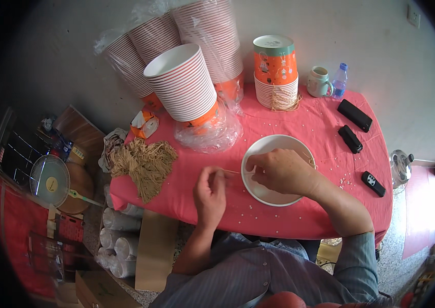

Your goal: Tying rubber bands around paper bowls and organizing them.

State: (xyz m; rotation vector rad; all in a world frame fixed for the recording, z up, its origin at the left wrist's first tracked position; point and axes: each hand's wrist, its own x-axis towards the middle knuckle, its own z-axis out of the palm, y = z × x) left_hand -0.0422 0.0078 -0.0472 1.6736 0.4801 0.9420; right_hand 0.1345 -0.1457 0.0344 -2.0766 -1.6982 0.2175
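Observation:
My left hand is closed in a pinch just left of a white round bowl. From its fingertips a thin tan cord runs toward the bowl's left rim. Over the bowl is my right hand, its fingers curled down and pinched together; what they hold, if anything, is hidden. At the bowl's right rim a bit of similar cord shows. Small white beads or bits are scattered on the pink cloth around the bowl. A heap of tan cords lies at the table's left.
Tall stacks of paper buckets in clear plastic stand at the back left. Farther right are an upturned orange bucket stack, a mug and a plastic bottle. Black objects and a remote lie along the right side.

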